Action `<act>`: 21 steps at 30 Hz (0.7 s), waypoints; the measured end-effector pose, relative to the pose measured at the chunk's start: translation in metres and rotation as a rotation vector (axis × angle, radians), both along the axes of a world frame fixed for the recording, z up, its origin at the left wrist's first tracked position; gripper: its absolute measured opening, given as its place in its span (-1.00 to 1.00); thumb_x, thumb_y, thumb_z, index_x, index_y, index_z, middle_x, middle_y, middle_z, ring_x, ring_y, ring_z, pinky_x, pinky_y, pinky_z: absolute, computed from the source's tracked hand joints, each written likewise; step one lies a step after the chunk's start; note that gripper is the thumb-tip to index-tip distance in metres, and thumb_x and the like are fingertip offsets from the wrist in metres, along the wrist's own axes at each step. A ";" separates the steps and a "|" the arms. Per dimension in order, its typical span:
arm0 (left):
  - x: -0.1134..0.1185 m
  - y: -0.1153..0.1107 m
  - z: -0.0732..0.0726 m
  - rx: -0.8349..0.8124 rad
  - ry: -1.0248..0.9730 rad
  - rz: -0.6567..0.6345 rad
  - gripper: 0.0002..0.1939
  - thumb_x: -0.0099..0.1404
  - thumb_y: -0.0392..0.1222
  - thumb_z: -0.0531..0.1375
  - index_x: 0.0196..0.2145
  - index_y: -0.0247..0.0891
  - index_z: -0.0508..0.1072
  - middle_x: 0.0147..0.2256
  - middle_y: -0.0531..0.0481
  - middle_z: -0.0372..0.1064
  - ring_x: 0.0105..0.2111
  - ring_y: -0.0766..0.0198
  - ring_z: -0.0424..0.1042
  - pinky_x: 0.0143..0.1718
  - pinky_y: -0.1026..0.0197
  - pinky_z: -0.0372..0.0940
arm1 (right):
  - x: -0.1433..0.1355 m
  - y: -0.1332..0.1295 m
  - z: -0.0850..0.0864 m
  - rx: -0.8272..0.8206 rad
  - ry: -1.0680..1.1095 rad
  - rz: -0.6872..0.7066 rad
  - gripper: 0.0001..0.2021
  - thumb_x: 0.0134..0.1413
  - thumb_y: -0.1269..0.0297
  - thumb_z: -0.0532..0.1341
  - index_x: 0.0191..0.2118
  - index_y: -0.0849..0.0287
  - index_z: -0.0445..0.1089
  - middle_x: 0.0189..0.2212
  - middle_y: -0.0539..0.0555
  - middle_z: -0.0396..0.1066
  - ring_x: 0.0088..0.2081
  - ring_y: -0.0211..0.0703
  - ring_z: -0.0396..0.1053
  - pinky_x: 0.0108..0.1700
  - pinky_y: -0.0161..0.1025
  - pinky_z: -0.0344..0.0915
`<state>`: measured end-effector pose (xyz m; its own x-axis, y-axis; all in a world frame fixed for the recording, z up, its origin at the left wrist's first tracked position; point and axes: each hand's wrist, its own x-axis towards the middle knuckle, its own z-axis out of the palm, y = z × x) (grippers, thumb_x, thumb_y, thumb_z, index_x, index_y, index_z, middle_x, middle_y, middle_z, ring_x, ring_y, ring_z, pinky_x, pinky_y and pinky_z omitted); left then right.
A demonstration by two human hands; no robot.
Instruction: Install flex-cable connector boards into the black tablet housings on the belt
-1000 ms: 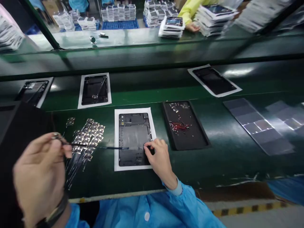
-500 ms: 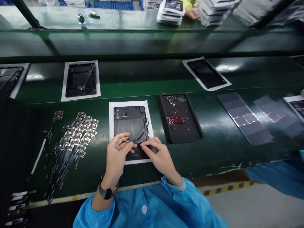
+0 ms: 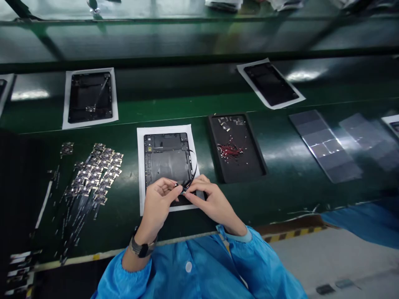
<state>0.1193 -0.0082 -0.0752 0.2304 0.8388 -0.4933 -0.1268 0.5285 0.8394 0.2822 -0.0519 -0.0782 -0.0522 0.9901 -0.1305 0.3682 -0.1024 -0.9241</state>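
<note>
A black tablet back housing (image 3: 168, 160) lies on a white sheet (image 3: 141, 174) in front of me. Over its lower part, my left hand (image 3: 159, 202) is closed in a pinch on a small circuit board (image 3: 177, 185), mostly covered by the fingers. My right hand (image 3: 212, 200) also pinches, its fingertips meeting the left ones at the end of a black ribbon cable (image 3: 193, 171). The cable bows up and out past the housing's right edge. What exactly lies between the fingertips is partly hidden.
Several small circuit boards with ribbon tails (image 3: 93, 172) are heaped on the left. A black tray (image 3: 254, 162) with red wires (image 3: 230, 150) stands to the right, beyond it clear plastic sheets (image 3: 326, 145). Further housings (image 3: 90, 97) lie along the back strip.
The ribbon cable now bows outward beyond the housing's right edge instead of lying across it. Both hands have come closer together. The view has tipped down slightly, and the back-row housing has shifted left.
</note>
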 end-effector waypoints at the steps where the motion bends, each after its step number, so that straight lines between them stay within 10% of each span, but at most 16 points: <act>1: 0.000 0.000 0.000 0.003 0.006 -0.001 -0.75 0.00 -0.18 0.41 -0.47 -0.32 0.43 -0.53 0.06 0.40 -0.57 0.41 0.34 -0.50 0.34 0.29 | 0.001 0.000 0.000 -0.001 0.001 0.004 -0.80 0.22 0.18 0.25 -0.39 0.10 0.51 -0.40 0.06 0.49 -0.22 -0.05 0.31 -0.11 -0.05 0.18; 21: 0.004 -0.005 0.002 0.017 -0.007 -0.039 -0.69 0.03 -0.15 0.40 -0.45 -0.26 0.31 -0.40 -0.01 0.49 -0.54 0.39 0.37 -0.47 0.30 0.32 | 0.007 0.005 0.007 -0.034 0.022 0.080 -0.79 0.21 0.19 0.25 -0.42 0.10 0.50 -0.38 0.07 0.51 -0.21 -0.05 0.32 -0.06 -0.03 0.20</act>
<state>0.1235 -0.0133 -0.0736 0.2661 0.8374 -0.4774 -0.1120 0.5187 0.8476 0.2894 -0.0470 -0.0716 -0.1346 0.9775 -0.1622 0.3563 -0.1050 -0.9284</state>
